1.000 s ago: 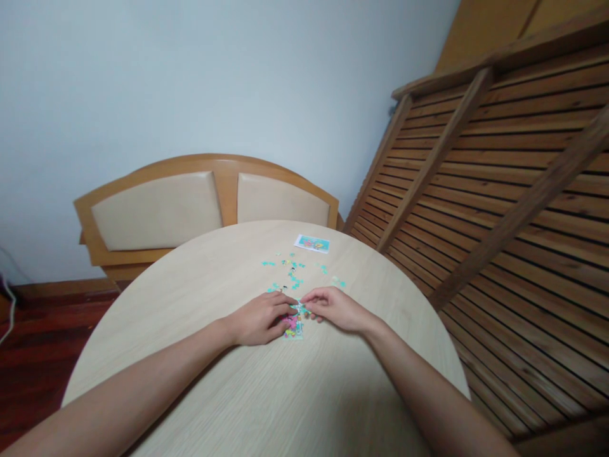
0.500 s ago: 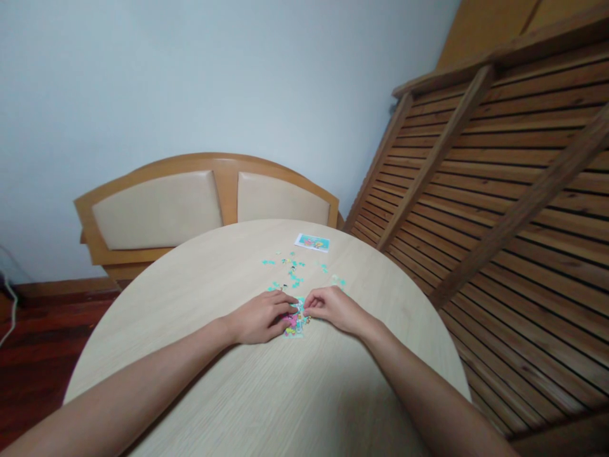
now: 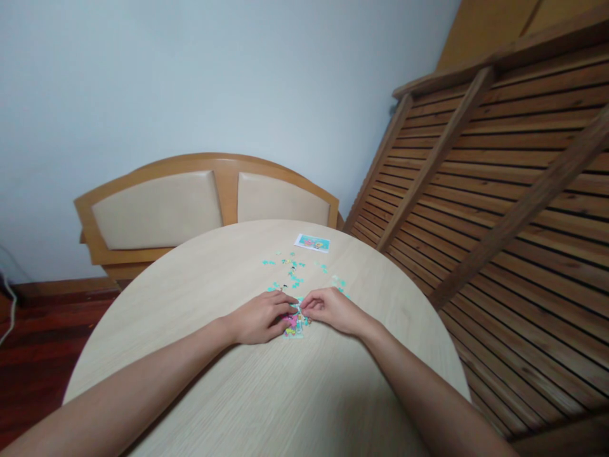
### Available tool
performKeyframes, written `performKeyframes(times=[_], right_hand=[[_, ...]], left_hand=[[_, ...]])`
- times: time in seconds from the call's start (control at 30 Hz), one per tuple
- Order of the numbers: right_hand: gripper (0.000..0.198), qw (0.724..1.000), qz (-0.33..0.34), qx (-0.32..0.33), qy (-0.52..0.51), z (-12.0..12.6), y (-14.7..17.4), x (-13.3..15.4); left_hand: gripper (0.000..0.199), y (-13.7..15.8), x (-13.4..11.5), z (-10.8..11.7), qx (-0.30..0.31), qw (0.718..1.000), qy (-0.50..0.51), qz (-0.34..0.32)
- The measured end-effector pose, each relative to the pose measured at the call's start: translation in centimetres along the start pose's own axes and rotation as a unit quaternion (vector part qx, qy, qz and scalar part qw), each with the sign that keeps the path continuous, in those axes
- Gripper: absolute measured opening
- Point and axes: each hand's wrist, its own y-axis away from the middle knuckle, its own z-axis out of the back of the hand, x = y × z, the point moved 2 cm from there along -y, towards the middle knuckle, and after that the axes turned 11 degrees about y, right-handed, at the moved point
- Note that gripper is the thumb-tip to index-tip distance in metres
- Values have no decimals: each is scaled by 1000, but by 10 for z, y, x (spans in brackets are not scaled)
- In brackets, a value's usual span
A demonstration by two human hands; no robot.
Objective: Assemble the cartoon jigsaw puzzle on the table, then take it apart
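Note:
A partly joined jigsaw puzzle (image 3: pixel 294 331) in teal, pink and yellow lies on the round table (image 3: pixel 228 393). My left hand (image 3: pixel 262 317) rests flat over its left side, fingers stretched out and touching it. On the opposite side, my right hand (image 3: pixel 333 309) has thumb and fingertips pinched together at the puzzle's upper right. A small puzzle piece seems to be between them, mostly hidden by the fingers. Loose teal puzzle pieces (image 3: pixel 295 280) are scattered just beyond both hands, and a few more lie past the right knuckles.
A small picture card (image 3: pixel 313 242) with a teal cartoon print lies toward the table's far side. Behind the table stands a padded wooden headboard (image 3: pixel 227 190) against the wall. A slatted wooden panel (image 3: pixel 476 190) leans at the right. A white cable (image 3: pixel 12 311) hangs at far left.
My right hand has shifted slightly left, its pinched fingertips now closer to my left fingers over the puzzle. My left hand stays where it was.

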Motion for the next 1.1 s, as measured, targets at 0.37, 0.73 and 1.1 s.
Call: performKeyframes(times=[0.37,0.73,1.1], right_hand=[[9,998,3,-26,65,-6,-1,9],[11,991,16,-27,126,-2,3,16],[20,971,84,8,224,7,9,17]], left_hand=[[24,0,0,0,-2,1000,3,0],[24,-1,-1,0,11,1000,-10,9],[22,1,1,-1,-1,1000,-4,-1]])
